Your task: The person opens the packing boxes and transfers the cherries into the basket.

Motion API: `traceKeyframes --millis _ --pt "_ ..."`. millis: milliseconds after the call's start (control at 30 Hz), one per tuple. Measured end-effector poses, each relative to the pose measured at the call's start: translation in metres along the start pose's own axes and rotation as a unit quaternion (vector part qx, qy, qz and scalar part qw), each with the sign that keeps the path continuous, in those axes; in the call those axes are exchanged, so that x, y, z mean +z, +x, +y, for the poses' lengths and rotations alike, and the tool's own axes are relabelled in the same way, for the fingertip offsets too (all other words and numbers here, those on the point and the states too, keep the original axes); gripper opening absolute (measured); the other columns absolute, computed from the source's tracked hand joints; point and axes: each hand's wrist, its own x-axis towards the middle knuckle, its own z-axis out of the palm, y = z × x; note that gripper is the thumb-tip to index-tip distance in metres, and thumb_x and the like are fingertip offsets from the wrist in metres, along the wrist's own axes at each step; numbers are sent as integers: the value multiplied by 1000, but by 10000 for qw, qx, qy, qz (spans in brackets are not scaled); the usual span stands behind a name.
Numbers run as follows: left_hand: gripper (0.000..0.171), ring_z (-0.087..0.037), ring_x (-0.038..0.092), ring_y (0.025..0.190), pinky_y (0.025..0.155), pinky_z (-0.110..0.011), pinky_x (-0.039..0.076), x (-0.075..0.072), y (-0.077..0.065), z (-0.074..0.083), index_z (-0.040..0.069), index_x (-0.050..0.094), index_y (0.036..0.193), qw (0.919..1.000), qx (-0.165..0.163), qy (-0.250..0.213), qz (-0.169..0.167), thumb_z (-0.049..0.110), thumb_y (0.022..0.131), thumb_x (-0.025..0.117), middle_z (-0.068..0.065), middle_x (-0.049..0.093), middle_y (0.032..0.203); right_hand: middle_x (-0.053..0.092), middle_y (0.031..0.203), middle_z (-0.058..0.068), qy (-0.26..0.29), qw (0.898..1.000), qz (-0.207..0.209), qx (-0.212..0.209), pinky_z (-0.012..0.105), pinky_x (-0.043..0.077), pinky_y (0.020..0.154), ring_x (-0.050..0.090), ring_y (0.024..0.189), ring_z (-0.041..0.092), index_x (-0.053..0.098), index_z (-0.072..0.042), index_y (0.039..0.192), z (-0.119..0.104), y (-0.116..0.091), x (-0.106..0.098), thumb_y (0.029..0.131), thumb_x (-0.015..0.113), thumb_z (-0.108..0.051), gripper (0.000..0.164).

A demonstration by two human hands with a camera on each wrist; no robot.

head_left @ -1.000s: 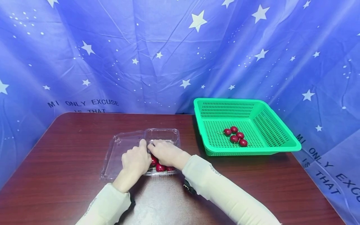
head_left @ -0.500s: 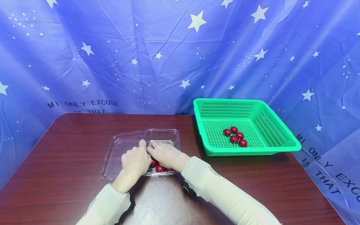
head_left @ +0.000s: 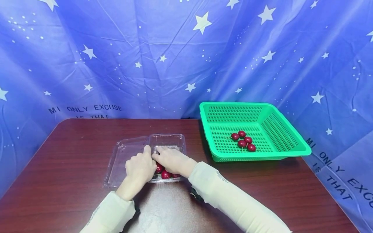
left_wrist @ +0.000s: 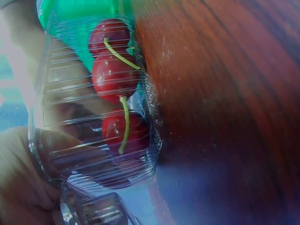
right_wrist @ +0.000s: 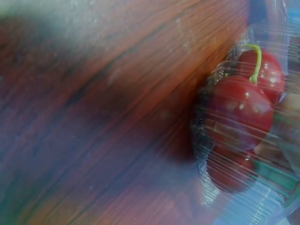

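A clear plastic clamshell box (head_left: 181, 141) stands on the table, its lid (head_left: 123, 160) folded out to the left. Several dark red cherries (head_left: 166, 174) lie along its near side; two green stems (left_wrist: 125, 123) show through the ribbed wall in the left wrist view. My left hand (head_left: 140, 166), fingers bent, lies over the box's left edge. Through the wall, one of its fingers appears beside the lowest cherry (left_wrist: 123, 131). From the right, my right hand (head_left: 172, 160) reaches into the box above the cherries, fingertips close to the left hand. What the fingertips touch is hidden.
A green slotted basket (head_left: 250, 155) stands at the table's back right, with several cherries (head_left: 242, 143) on its floor. The brown wooden table (head_left: 73, 145) meets a blue star-printed curtain (head_left: 163, 77) behind and at the sides.
My right hand's fingers have shifted slightly inside the box. The left hand keeps its place, and the cherries in the basket have not moved. The head view has shifted a little.
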Motion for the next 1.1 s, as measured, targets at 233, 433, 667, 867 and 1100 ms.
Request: traceKeyframes --millis 233,433,667,867,1100 --pt "25 -46 66 70 56 -55 51 0 0 2 2 48 101 10000 -6 26 -81 22 88 55 -28 70 82 60 116 11 149 9999 62 -7 36 54 94 61 107 22 58 -10 114 2 -5 2 85 67 -12 30" --pt "26 -46 66 71 57 -56 51 1 0 4 2 48 102 10000 20 -5 -19 22 87 55 -28 71 84 62 111 10 113 9998 175 -70 36 54 93 63 102 22 58 -9 112 5 -9 1 85 66 -12 29" --pt "25 -46 66 70 55 -55 51 2 0 2 2 47 101 10000 20 0 -6 22 87 55 -28 70 81 64 110 10 137 9996 161 -160 35 55 91 64 100 21 60 -10 110 7 -9 0 84 68 -11 27" --pt "24 -46 66 69 55 -54 51 1 0 0 2 47 100 10000 11 -40 -62 21 87 55 -28 70 80 65 111 9 304 9992 210 -162 36 56 90 64 100 21 61 -12 109 8 -9 -3 87 65 -11 22" --pt "29 -46 65 70 57 -55 51 -1 -1 -1 2 48 106 10000 4 -85 -48 21 86 58 -28 70 83 65 103 9 470 9979 431 -53 38 58 81 64 93 23 62 -11 109 16 -9 -13 91 61 -13 18"
